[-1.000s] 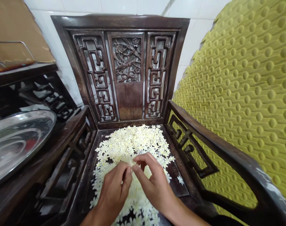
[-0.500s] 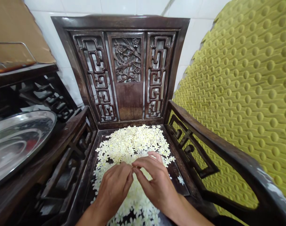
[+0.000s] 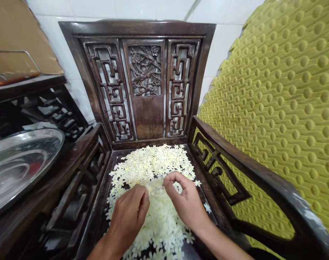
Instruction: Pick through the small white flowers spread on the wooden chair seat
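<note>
Small white flowers with pale yellow centres [image 3: 156,160] lie heaped over the seat of a dark carved wooden chair. Above the pile, my left hand [image 3: 129,211] is closed, its thumb pressed against curled fingers. To its right, my right hand [image 3: 186,196] pinches with thumb and index fingertip. A gap separates the two hands, with a pale blur of flowers behind it. Whatever either pinch holds is too small or hidden to make out. One loose flower [image 3: 207,207] sits apart near the seat's right edge.
The chair's carved back [image 3: 149,115] rises ahead, with a left armrest [image 3: 72,159] and right armrest [image 3: 242,159] on either side. A shiny metal tray [image 3: 52,144] stands at the left. A yellow-green studded mat [image 3: 283,90] leans along the right.
My hands were together, fingertips meeting over the flowers. Now they are apart: the right has moved up and right, and the left slightly left.
</note>
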A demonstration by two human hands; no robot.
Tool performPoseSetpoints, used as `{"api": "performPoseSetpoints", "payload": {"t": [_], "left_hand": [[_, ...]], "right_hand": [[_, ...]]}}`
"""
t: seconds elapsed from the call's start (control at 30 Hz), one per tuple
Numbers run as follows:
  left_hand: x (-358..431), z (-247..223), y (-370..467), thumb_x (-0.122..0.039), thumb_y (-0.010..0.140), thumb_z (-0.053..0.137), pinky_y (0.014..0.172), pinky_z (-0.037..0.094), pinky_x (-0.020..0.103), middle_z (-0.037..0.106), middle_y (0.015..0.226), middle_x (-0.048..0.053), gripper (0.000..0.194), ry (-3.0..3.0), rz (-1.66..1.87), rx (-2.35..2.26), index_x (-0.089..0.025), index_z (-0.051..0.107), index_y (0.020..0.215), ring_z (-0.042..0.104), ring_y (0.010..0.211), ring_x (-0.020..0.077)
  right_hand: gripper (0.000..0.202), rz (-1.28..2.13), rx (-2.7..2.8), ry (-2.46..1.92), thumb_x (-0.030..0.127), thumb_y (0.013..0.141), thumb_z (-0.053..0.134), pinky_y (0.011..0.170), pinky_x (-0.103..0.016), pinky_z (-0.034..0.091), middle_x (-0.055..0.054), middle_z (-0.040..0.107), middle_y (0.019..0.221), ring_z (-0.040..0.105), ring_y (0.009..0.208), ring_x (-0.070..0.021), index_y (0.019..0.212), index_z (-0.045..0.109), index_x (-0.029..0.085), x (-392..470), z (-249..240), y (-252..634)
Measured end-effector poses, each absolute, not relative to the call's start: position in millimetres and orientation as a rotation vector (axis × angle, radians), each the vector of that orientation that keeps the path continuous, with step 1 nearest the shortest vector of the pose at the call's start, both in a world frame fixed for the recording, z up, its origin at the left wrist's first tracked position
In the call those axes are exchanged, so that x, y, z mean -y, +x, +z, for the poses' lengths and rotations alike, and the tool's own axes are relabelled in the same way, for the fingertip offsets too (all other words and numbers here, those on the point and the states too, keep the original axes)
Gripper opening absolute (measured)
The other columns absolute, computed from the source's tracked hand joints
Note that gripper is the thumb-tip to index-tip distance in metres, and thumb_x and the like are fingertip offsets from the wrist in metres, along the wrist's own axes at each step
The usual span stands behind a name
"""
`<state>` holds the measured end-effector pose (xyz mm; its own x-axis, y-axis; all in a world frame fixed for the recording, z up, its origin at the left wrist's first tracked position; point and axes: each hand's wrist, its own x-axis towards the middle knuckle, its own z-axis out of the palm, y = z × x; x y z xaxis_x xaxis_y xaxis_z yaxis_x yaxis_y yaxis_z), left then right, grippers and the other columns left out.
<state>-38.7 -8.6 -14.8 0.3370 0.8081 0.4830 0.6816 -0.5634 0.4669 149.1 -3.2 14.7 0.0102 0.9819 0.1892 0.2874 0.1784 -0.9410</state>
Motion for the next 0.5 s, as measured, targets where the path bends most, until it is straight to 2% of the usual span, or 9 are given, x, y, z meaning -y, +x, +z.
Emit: {"api": "performPoseSetpoints", "payload": {"t": [0.13,0.27,0.37,0.43,0.5], "left_hand": [[9,-13,-38,-0.016,0.099,0.04,0.06,0.034,0.027,0.048,0.068,-0.004,0.019,2.381,1.044,-1.383,-0.021,0.047,0.082,0.049,0.059,0.0126],[10,-10,-38,-0.018,0.099,0.041,0.059,0.034,0.027,0.046,0.067,-0.004,0.018,2.265,1.051,-1.414,-0.021,0.048,0.083,0.047,0.059,0.0126],[9,-6,-38,-0.02,0.099,0.042,0.061,0.037,0.027,0.045,0.067,-0.004,0.02,2.133,1.123,-1.432,-0.021,0.048,0.08,0.047,0.061,0.0136],[8,-2,-37,-0.02,0.098,0.043,0.068,0.042,0.028,0.052,0.076,0.0,0.021,2.045,1.191,-1.399,-0.021,0.049,0.078,0.053,0.071,0.0155],[7,0,-35,-0.022,0.097,0.045,0.076,0.047,0.029,0.06,0.097,0.006,0.02,1.931,1.228,-1.348,-0.02,0.052,0.078,0.058,0.089,0.0187]], "right_hand": [[0.022,1.115,1.298,-1.209,0.036,0.091,0.059,0.068,-0.028,0.042,0.0,0.06,0.073,0.054,0.071,-0.0159,0.078,0.062,0.018,-3,14,151],[0.017,1.29,1.184,-1.134,0.032,0.083,0.068,0.068,-0.028,0.043,-0.001,0.065,0.071,0.057,0.068,-0.0151,0.076,0.066,0.016,-6,13,149],[0.016,1.31,1.163,-1.102,0.031,0.082,0.069,0.069,-0.028,0.044,-0.002,0.068,0.075,0.059,0.07,-0.0152,0.075,0.065,0.017,-6,11,149],[0.015,1.248,1.201,-1.117,0.029,0.081,0.069,0.072,-0.028,0.045,-0.003,0.069,0.08,0.061,0.075,-0.0163,0.073,0.064,0.017,-5,10,149],[0.013,1.15,1.285,-1.146,0.026,0.083,0.067,0.077,-0.029,0.046,-0.003,0.069,0.084,0.062,0.082,-0.0177,0.073,0.064,0.018,-3,10,149]]}}
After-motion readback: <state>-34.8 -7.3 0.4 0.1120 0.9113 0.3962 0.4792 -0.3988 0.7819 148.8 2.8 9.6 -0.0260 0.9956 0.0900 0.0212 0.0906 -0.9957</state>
